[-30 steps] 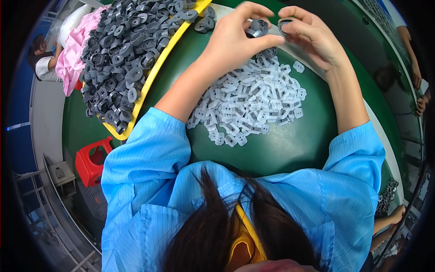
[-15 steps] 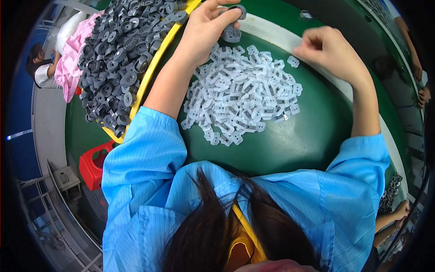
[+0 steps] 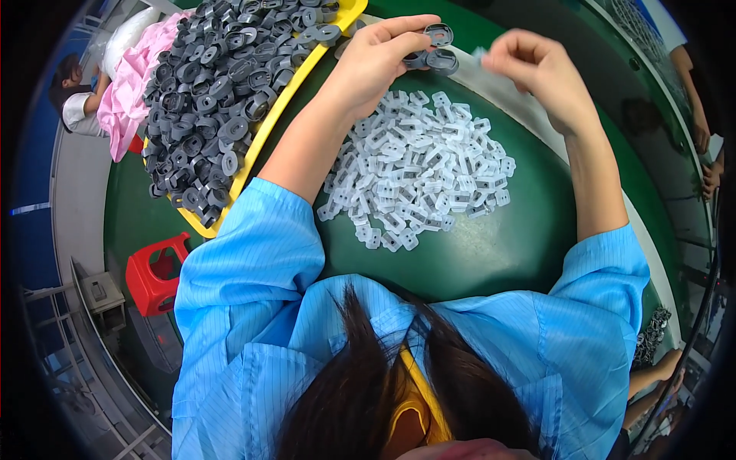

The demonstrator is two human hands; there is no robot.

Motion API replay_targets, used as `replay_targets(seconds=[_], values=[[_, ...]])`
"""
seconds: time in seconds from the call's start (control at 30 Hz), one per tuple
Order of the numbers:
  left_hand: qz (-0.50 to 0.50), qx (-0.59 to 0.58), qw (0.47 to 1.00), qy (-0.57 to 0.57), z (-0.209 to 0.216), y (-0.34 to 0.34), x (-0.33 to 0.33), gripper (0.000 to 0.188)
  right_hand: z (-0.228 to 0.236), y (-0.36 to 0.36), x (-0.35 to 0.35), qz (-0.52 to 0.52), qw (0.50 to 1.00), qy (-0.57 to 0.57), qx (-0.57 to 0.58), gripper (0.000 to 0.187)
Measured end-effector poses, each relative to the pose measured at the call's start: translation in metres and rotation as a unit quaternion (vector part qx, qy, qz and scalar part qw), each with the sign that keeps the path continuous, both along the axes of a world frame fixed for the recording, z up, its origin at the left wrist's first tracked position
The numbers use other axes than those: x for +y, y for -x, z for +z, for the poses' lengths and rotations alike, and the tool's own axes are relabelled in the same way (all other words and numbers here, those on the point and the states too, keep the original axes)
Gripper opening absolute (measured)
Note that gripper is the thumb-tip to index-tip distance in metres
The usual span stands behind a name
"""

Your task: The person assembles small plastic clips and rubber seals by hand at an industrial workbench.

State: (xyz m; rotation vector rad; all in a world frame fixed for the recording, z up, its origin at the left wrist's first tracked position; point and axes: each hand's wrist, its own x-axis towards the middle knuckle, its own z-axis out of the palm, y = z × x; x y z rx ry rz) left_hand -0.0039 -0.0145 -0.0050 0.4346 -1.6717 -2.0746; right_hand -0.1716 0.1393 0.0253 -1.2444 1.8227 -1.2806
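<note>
Above the far side of a pile of translucent white plastic clips (image 3: 418, 169), my left hand (image 3: 374, 65) is closed around dark grey oval plastic parts. One grey part (image 3: 439, 34) is pinched at the fingertips, its recessed face showing. Another grey part (image 3: 442, 61) sits just below it, by the curled fingers. To the right, my right hand (image 3: 540, 73) pinches a small translucent clip (image 3: 480, 56), blurred by motion. A short gap separates this clip from the grey parts.
At the left, a yellow-rimmed tray (image 3: 264, 146) is heaped with dark grey parts (image 3: 207, 100). The table (image 3: 475, 253) is green, with a pale strip (image 3: 529, 115) beyond the pile. A red stool (image 3: 153, 276) stands lower left. Other people's hands (image 3: 711, 180) appear at the right edge.
My left hand has moved right with the grey parts, showing their faces more. My right hand has carried the translucent clip up and left, closer to them.
</note>
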Motion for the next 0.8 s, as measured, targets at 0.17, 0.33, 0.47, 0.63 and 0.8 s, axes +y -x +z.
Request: replay_targets(seconds=[0.17,0.33,0.47,0.63,0.8], values=[[-0.008,0.030,0.999,0.030,-0.009,0.003,0.004,0.041,-0.006,-0.027,-0.031,-0.078,0.993,0.077,-0.048,0.016],[0.008,0.014,1.000,-0.003,-0.004,0.004,0.006,0.036,-0.021,-0.031,-0.035,-0.144,0.972,0.175,0.068,0.013],[0.030,0.035,0.998,0.031,-0.008,0.003,0.012,0.045,-0.015,-0.038,-0.034,-0.148,0.973,0.143,0.101,0.018],[0.026,0.022,0.996,0.080,-0.004,0.003,0.021,0.045,-0.005,-0.034,-0.022,-0.139,0.857,0.253,0.427,0.015],[0.020,0.173,0.960,0.219,-0.020,0.012,0.010,0.042,-0.007,-0.028,-0.027,-0.117,0.982,0.095,0.115,0.014]])
